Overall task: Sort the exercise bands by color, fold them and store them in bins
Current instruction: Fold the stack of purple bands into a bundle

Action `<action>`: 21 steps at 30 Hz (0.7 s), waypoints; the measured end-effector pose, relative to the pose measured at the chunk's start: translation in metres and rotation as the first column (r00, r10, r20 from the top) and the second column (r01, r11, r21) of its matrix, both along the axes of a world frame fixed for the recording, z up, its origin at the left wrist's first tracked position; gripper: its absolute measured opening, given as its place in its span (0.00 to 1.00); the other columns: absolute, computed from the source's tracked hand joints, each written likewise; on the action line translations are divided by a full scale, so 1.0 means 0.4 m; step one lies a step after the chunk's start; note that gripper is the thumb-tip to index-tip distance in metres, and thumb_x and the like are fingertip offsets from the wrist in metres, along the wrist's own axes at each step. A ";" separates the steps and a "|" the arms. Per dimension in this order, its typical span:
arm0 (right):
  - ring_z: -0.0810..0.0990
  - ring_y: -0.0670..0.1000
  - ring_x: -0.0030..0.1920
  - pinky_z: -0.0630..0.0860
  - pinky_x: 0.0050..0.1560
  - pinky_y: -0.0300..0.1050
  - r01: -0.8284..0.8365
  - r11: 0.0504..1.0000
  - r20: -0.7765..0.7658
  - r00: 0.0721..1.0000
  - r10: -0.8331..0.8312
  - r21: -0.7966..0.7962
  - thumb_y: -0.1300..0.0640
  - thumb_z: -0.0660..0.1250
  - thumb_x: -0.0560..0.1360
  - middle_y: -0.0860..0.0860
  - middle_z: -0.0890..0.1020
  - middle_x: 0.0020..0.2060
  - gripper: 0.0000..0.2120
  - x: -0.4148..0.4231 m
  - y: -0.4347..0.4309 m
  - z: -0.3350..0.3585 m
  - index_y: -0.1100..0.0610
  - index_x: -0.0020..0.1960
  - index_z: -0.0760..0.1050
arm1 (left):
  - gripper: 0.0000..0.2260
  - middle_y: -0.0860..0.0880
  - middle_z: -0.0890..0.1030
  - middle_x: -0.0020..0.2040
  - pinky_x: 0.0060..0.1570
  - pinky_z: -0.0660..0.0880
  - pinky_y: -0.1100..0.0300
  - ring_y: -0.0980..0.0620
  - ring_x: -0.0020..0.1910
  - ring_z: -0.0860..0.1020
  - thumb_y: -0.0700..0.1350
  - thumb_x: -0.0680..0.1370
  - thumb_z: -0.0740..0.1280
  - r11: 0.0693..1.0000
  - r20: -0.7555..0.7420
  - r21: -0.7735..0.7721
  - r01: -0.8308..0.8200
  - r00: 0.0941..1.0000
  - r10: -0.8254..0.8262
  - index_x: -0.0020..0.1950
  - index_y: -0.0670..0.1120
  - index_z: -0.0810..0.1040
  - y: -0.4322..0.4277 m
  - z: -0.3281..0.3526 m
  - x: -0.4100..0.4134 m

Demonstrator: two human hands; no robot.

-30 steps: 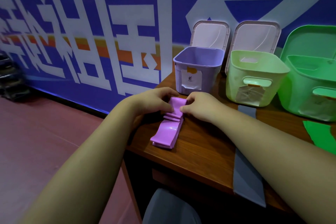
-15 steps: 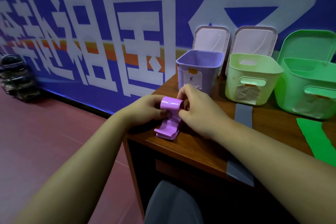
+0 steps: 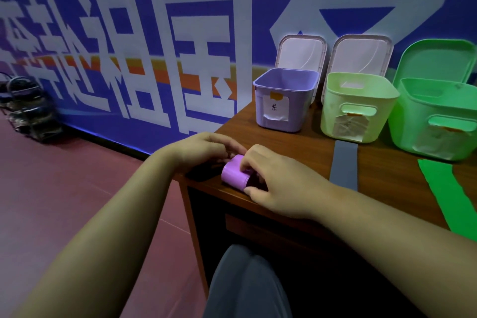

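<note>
Head view: left hand (image 3: 204, 150) and right hand (image 3: 278, 183) grip rolled purple band (image 3: 233, 174), axis lying roughly left-right.

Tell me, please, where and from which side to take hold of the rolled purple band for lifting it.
Take the purple band across its curved outer wall, coming from above, thumb on the near side and fingers on the far side. It lies on the table as a short roll, curve upward, so squeezing there probably keeps the layers wound. The right hand grips it from above.
</note>
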State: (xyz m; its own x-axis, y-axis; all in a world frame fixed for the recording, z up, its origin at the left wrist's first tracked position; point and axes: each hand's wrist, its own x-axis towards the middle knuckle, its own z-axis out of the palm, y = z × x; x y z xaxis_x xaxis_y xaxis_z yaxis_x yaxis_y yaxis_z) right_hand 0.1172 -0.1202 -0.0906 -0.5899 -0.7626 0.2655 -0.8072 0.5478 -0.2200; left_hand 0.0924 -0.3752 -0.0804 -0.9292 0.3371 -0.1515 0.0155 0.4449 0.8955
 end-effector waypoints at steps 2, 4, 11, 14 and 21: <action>0.77 0.47 0.49 0.78 0.47 0.47 0.015 1.000 -0.033 0.999 -0.015 -0.002 0.39 0.69 0.78 0.41 0.71 0.59 0.17 0.008 0.001 -0.003 0.44 0.63 0.70 | 0.13 0.46 0.83 0.63 0.61 0.79 0.50 0.49 0.58 0.81 0.43 0.85 0.63 0.999 -0.018 -0.039 -0.017 1.000 0.016 0.64 0.53 0.85 0.011 0.002 -0.014; 0.77 0.47 0.50 0.74 0.46 0.44 0.033 0.999 -0.080 0.996 -0.031 0.022 0.36 0.69 0.78 0.42 0.71 0.60 0.20 0.015 0.001 -0.003 0.45 0.64 0.71 | 0.11 0.51 0.83 0.63 0.68 0.77 0.45 0.52 0.62 0.81 0.54 0.83 0.69 0.985 -0.088 -0.170 -0.035 0.996 0.020 0.65 0.59 0.83 0.028 0.005 -0.029; 0.78 0.50 0.61 0.74 0.56 0.44 0.045 0.998 -0.225 0.974 -0.036 0.037 0.44 0.66 0.83 0.45 0.76 0.62 0.13 0.020 0.004 -0.007 0.46 0.66 0.74 | 0.11 0.52 0.86 0.61 0.68 0.79 0.48 0.51 0.62 0.83 0.44 0.81 0.72 0.995 -0.080 -0.100 0.014 0.997 -0.022 0.64 0.52 0.85 0.064 0.024 -0.055; 0.79 0.52 0.61 0.77 0.58 0.49 0.076 0.995 -0.257 0.965 -0.059 0.057 0.46 0.65 0.83 0.47 0.79 0.62 0.13 0.006 0.004 0.004 0.47 0.66 0.75 | 0.13 0.51 0.85 0.62 0.67 0.79 0.47 0.49 0.63 0.83 0.41 0.81 0.71 0.995 -0.052 -0.093 0.024 0.998 -0.028 0.64 0.52 0.85 0.081 0.023 -0.090; 0.79 0.53 0.60 0.76 0.58 0.49 0.198 0.978 -0.288 0.942 -0.173 0.061 0.49 0.65 0.82 0.48 0.79 0.63 0.13 -0.087 0.015 0.021 0.49 0.66 0.75 | 0.16 0.48 0.84 0.62 0.58 0.83 0.54 0.47 0.61 0.83 0.36 0.81 0.68 0.995 -0.005 -0.037 -0.094 0.996 0.094 0.65 0.48 0.85 0.142 0.035 -0.193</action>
State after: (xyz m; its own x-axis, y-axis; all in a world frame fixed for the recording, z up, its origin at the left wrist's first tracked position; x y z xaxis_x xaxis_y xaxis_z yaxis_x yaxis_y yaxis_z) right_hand 0.0823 -0.1143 -0.0821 -0.6347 -0.6747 0.3768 -0.7116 0.7004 0.0556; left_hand 0.0150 -0.3186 -0.0664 -0.9571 0.2422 -0.1589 -0.0249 0.4778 0.8781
